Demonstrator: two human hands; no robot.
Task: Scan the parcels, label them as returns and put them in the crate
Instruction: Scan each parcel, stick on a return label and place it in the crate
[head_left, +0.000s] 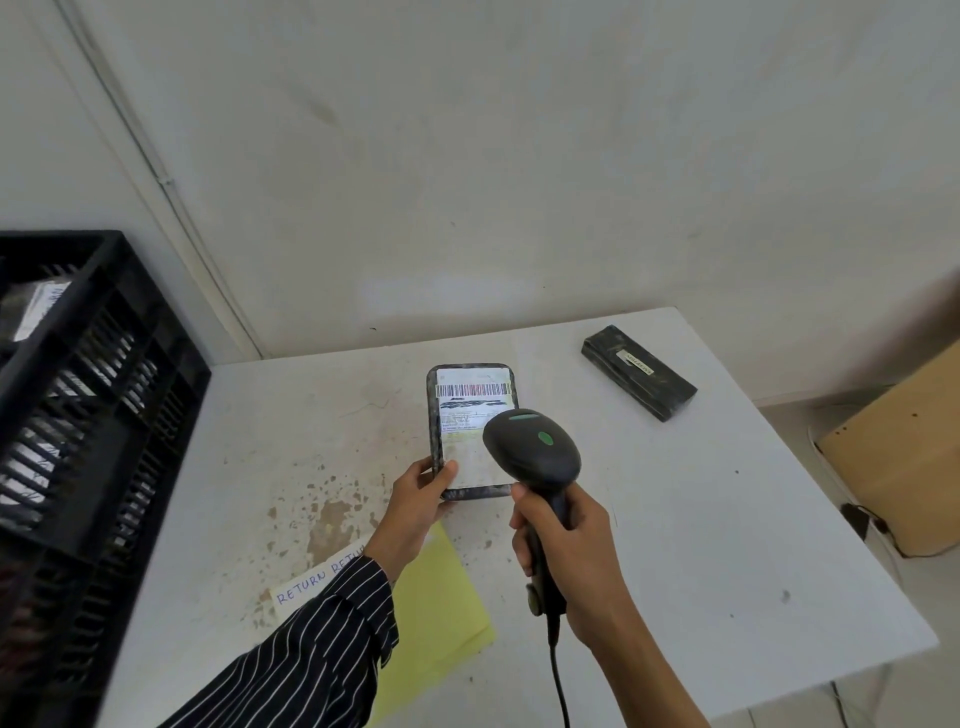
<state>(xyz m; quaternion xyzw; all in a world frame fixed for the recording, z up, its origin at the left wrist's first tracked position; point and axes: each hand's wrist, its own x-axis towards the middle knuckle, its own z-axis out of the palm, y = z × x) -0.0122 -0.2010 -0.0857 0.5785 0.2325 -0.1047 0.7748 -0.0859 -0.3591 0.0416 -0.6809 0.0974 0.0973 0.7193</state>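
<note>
Head view: the left hand pinches a dark parcel by its near left corner, thumb on top, holding it over the middle of the white table with its barcode label facing up. The right hand is curled tight round the handle of a black scanner, whose head points at the label and covers the parcel's near right part. A second parcel lies on the table's far right. The black crate stands at left, with a labelled packet inside. Near the left sleeve lie a yellow sheet and a strip reading RETURN. A box stands right of the table
</note>
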